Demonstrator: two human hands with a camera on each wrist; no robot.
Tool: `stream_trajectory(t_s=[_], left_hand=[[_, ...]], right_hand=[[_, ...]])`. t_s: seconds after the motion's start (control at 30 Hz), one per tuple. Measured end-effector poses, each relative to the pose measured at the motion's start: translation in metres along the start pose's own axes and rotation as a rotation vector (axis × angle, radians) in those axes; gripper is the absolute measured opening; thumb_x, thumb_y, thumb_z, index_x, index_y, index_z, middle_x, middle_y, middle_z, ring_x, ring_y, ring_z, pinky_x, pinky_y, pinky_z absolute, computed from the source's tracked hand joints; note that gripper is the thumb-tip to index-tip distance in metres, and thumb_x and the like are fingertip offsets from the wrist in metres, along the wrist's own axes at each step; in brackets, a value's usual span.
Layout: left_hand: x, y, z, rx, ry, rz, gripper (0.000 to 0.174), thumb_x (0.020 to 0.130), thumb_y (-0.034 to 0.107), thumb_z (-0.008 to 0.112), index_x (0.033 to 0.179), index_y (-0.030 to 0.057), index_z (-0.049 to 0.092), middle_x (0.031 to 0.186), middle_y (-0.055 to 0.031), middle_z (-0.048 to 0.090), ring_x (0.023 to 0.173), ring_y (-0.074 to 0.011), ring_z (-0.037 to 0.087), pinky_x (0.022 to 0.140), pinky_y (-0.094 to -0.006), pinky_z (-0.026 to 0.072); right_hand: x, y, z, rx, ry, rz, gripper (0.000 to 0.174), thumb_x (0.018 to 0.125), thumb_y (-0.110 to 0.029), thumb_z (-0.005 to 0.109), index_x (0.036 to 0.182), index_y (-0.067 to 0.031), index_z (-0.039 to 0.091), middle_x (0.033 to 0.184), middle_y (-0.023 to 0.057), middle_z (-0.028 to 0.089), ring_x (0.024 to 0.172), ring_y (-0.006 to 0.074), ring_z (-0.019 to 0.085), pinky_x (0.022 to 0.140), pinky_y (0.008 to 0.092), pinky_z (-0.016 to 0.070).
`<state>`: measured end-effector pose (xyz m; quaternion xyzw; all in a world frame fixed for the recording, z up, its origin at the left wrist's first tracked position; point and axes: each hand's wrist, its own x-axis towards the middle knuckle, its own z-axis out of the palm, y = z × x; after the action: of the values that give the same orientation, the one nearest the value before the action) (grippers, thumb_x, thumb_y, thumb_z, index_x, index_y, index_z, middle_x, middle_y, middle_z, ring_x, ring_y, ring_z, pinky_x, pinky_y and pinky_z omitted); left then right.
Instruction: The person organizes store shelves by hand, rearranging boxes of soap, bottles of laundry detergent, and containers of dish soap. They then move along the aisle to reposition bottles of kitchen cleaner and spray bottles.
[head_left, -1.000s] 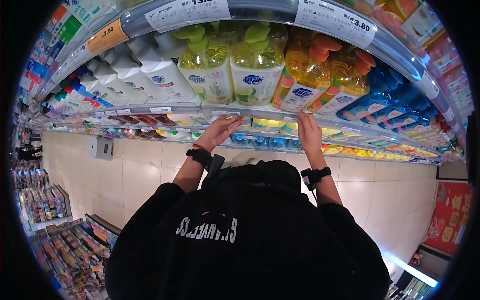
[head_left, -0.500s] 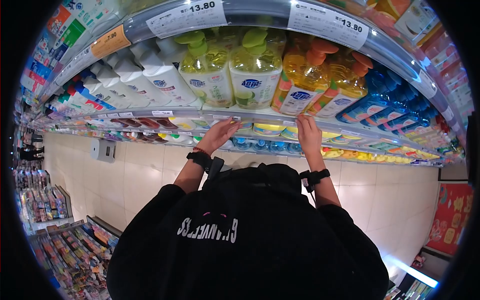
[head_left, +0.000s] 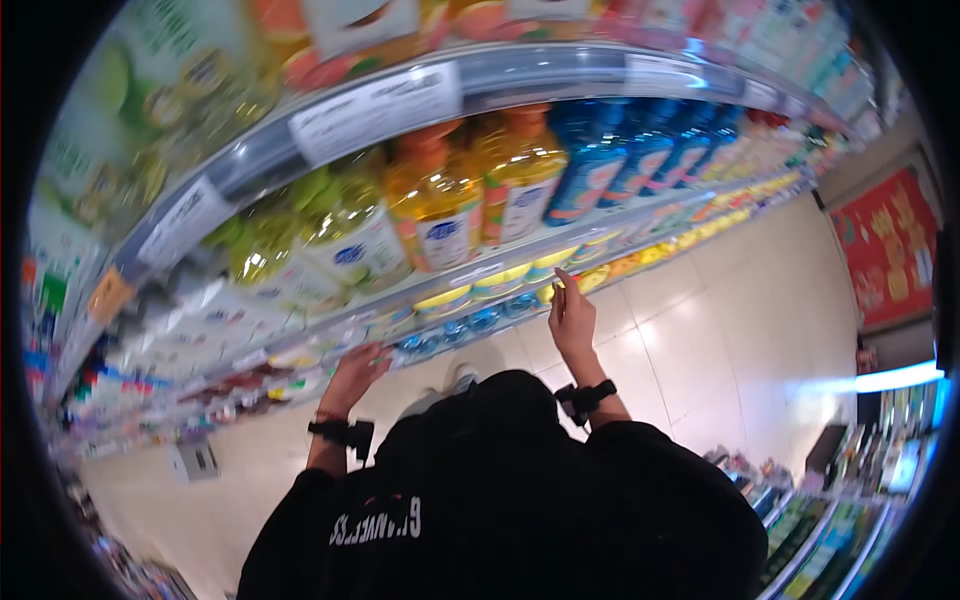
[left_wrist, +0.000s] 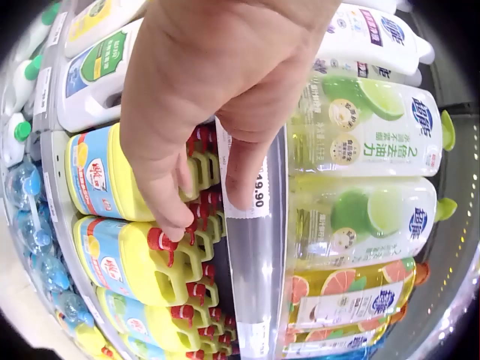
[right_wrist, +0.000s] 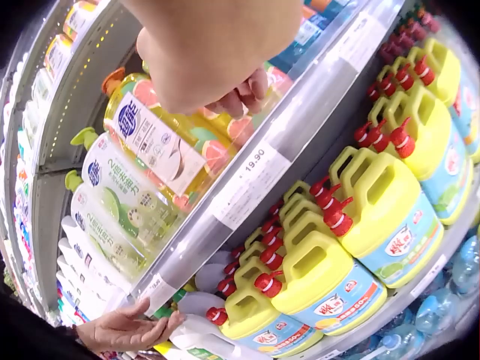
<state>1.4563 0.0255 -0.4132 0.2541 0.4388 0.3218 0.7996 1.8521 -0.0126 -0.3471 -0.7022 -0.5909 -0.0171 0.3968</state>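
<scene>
In the head view my left hand (head_left: pixel 357 375) is low in front of the shelf edge, its fingers slightly bent and holding nothing. Seen from the left wrist, its thumb overlaps a price label (left_wrist: pixel 255 184) on the shelf rail, and a fingertip overlaps the red cap (left_wrist: pixel 161 241) of a yellow jug (left_wrist: pixel 124 255). My right hand (head_left: pixel 572 315) is raised before the lower shelf, its fingers loosely curled around nothing. From the right wrist, those fingers hang in front of amber bottles (right_wrist: pixel 169 146) with grapefruit labels.
Green-pump bottles (head_left: pixel 345 245) stand left of amber pump bottles (head_left: pixel 435 215), with blue bottles (head_left: pixel 590 165) further right. Yellow jugs (right_wrist: pixel 319 289) fill the shelf below, behind a metal rail (right_wrist: pixel 289 142). A grey box (head_left: pixel 195 462) sits on the tiled floor (head_left: pixel 650 370).
The head view has swung to the right along the shelf, with some blur. Both hands have drawn back from the shelf edge, the left one lower than before.
</scene>
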Motion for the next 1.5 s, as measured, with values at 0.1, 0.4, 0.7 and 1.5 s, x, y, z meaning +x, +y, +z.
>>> stream_trajectory(t_s=[0.1, 0.4, 0.7, 1.5], left_hand=[[-0.011, 0.001, 0.009, 0.404, 0.058, -0.080, 0.037, 0.089, 0.021, 0.062, 0.120, 0.0022, 0.055, 0.114, -0.0066, 0.060, 0.104, -0.0192, 0.058, 0.088, -0.0302, 0.0475], [0.048, -0.048, 0.091, 1.013, -0.547, -0.104, 0.046, 0.096, 0.031, 0.044, 0.079, -0.0028, 0.070, 0.073, -0.0145, 0.070, 0.090, -0.0216, 0.068, 0.086, -0.0294, 0.0487], [0.077, -0.125, 0.261, 1.215, -0.797, -0.044, 0.043, 0.098, 0.032, 0.039, 0.099, -0.0004, 0.069, 0.096, -0.0106, 0.070, 0.090, -0.0186, 0.065, 0.081, -0.0292, 0.0488], [0.263, -0.190, 0.570, 0.811, -0.383, 0.182, 0.021, 0.093, 0.014, 0.052, 0.092, -0.0039, 0.065, 0.083, -0.0065, 0.067, 0.072, -0.0096, 0.060, 0.064, -0.0207, 0.0458]], right_hand=[[-0.021, 0.006, -0.026, 0.153, 0.285, 0.259, 0.023, 0.084, -0.008, 0.064, 0.107, -0.0051, 0.059, 0.062, 0.0113, 0.057, 0.059, 0.0307, 0.058, 0.054, 0.0400, 0.0452], [-0.190, 0.034, -0.146, -0.513, -0.133, 0.621, 0.020, 0.084, -0.027, 0.067, 0.079, -0.0072, 0.063, 0.054, 0.0158, 0.057, 0.055, 0.0364, 0.057, 0.054, 0.0457, 0.0456], [-0.233, 0.092, -0.250, -0.553, 0.098, 0.852, 0.026, 0.086, -0.025, 0.063, 0.069, -0.0054, 0.061, 0.050, 0.0174, 0.055, 0.050, 0.0360, 0.057, 0.050, 0.0442, 0.0456], [-0.064, 0.395, -0.448, -0.161, 0.229, 0.668, 0.021, 0.086, -0.017, 0.063, 0.075, 0.0011, 0.064, 0.060, 0.0130, 0.063, 0.054, 0.0205, 0.063, 0.051, 0.0302, 0.0445]])
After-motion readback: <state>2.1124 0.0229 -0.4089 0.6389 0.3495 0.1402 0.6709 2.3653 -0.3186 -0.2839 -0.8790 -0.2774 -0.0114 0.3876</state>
